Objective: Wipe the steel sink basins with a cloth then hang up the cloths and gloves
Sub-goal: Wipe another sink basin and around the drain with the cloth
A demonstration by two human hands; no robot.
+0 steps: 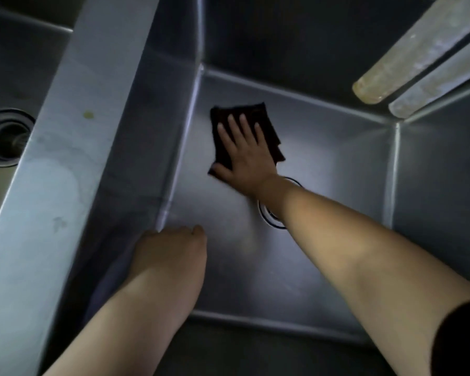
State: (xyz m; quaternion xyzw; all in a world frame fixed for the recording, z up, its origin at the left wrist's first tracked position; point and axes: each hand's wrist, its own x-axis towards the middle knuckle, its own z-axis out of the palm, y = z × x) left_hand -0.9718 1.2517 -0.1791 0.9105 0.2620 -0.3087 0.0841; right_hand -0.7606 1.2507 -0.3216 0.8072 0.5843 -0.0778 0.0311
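I look down into a deep steel sink basin [337, 164]. My right hand [244, 156] lies flat, fingers spread, pressing a dark cloth [258, 115] against the basin floor near the far left corner. My forearm crosses over the basin's drain [269, 215] and hides most of it. My left hand [171, 248] hangs inside the basin by its left wall, fingers curled in, holding nothing. A second basin [17, 66] lies at the left with its own drain [6, 137].
A broad steel divider [65, 147] with a small yellowish spot separates the two basins. Two worn pale spouts or bars [407, 61] reach over the basin from the upper right. The basin's near rim runs along the bottom.
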